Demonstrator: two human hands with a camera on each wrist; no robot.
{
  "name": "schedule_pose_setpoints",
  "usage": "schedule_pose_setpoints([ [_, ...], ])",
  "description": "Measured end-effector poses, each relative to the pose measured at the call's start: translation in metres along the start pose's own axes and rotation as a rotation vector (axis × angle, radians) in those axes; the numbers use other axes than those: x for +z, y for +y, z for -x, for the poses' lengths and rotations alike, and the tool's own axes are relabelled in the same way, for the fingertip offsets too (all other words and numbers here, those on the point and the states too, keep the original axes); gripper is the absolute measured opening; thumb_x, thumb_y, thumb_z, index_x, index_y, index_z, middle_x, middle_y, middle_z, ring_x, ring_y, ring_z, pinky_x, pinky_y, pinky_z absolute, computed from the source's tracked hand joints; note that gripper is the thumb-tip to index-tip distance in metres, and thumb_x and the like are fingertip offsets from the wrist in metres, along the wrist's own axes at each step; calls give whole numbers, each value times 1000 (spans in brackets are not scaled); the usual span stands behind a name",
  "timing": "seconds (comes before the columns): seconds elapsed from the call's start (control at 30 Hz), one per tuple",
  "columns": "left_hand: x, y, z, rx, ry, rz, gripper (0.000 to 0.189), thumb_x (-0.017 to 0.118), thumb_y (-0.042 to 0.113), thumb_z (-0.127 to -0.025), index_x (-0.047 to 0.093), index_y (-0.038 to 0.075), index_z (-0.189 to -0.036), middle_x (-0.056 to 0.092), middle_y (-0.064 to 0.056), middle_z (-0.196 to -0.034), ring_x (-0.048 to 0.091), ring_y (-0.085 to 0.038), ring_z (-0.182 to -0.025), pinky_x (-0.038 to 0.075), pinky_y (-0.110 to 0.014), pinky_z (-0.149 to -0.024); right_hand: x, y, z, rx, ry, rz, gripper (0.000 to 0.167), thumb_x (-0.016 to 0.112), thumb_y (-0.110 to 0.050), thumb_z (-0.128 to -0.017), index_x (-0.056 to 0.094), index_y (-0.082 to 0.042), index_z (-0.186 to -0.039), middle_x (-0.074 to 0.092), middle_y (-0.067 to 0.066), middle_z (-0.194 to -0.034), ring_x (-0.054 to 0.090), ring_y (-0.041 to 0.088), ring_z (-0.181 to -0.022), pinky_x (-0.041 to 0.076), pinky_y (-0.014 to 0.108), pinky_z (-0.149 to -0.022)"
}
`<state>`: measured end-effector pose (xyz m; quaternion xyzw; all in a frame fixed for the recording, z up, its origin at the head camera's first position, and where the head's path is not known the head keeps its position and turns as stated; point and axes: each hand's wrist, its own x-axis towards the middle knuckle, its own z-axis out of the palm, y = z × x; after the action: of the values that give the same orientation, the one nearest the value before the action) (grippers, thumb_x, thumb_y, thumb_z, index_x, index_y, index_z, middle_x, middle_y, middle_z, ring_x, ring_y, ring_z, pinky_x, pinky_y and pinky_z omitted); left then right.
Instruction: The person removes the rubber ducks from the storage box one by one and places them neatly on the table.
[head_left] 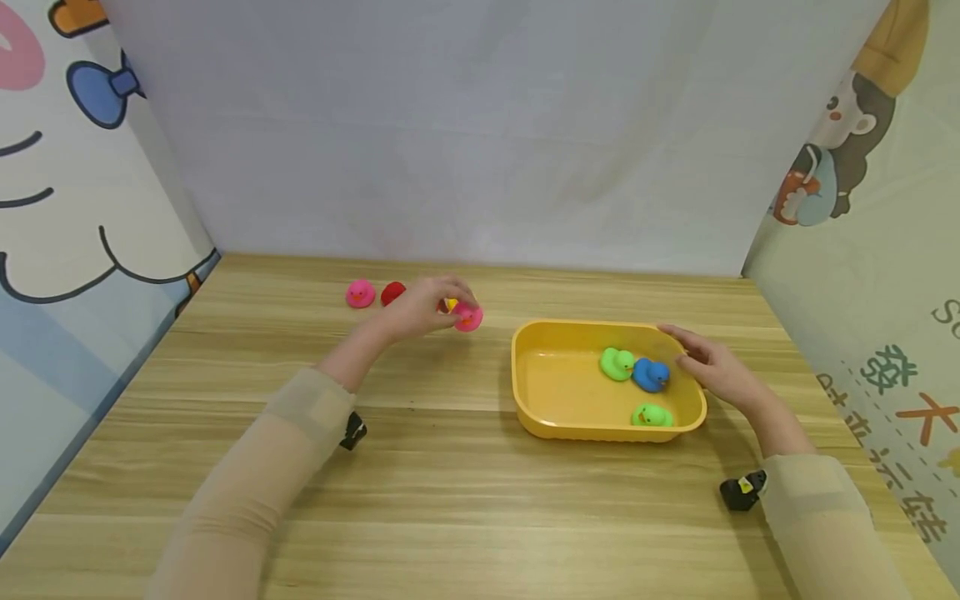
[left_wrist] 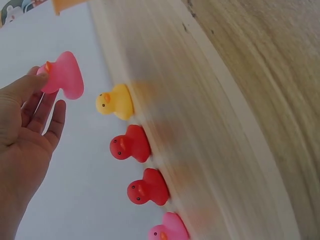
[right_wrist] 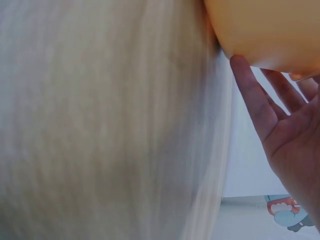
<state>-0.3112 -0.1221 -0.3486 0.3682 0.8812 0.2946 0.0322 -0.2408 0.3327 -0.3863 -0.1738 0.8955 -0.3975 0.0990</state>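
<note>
Pinching pink duck (left_wrist: 69, 76) in left hand (head_left: 429, 308), above table (head_left: 420, 500), near yellow duck (left_wrist: 117, 102); loosely holding tub rim (head_left: 585, 429) in right hand (head_left: 716, 368), with fingers (right_wrist: 254, 95) nearly straight.

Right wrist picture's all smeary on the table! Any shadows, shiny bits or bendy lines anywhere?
Right wrist view: wood-grain tabletop blurred into streaks, greyish shadow across it; head view: soft shadow beside the right sleeve, pale glint inside the yellow tray; left wrist view: the grain bends, perhaps from the lens.
</note>
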Motion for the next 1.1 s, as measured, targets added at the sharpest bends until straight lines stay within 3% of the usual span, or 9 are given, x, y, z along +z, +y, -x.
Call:
schedule_pose_setpoints([
  [0.13, 5, -6, -1, 0, -13, 0, 20, 67, 6, -86, 71, 7, -106, 64, -7, -111, 60, -21, -94, 55, -30, -78, 0, 0, 0, 4, -6, 2, 51, 44, -10, -99, 30, -11, -148, 27, 18, -152, 33, 36, -132, 34, 4, -83],
  [0.2, 7, -9, -2, -6, -19, 2, 19, 67, 5, -86, 71, 6, -105, 64, -8, -110, 60, -21, -94, 55, -29, -77, 0, -1, 0, 7, -9, -4, 51, 45, -10, -99, 30, -11, -148, 26, 18, -152, 26, 40, -137, 30, 0, -85],
  [0.6, 19, -25, -3, -164, -83, 54, 20, 63, 8, -90, 69, 8, -109, 61, -6, -115, 54, -21, -107, 52, -33, -88, -2, 0, 0, 15, -13, 2, 52, 45, -11, -99, 29, -13, -149, 27, 17, -153, 27, 41, -137, 31, 1, -86],
  [0.77, 22, -29, -4, -171, -90, 63, 20, 63, 9, -90, 69, 9, -109, 61, -6, -116, 53, -20, -110, 51, -33, -89, -1, 1, 0, 6, -8, -15, 51, 44, -10, -100, 29, -12, -149, 26, 18, -153, 26, 41, -136, 32, 0, -85],
  [1.0, 25, -30, -4, -173, -102, 64, 20, 63, 8, -90, 69, 8, -109, 61, -6, -117, 53, -21, -113, 51, -34, -90, 0, 2, 0, -8, -4, -13, 50, 43, -11, -100, 29, -10, -149, 26, 20, -152, 35, 37, -126, 36, 9, -79],
  [1.1, 26, -30, -4, -180, -106, 61, 20, 63, 8, -90, 69, 8, -109, 61, -7, -118, 53, -21, -114, 51, -34, -90, 0, 2, 0, -9, -1, -13, 50, 43, -10, -100, 30, -10, -148, 26, 21, -152, 32, 38, -131, 35, 7, -80],
])
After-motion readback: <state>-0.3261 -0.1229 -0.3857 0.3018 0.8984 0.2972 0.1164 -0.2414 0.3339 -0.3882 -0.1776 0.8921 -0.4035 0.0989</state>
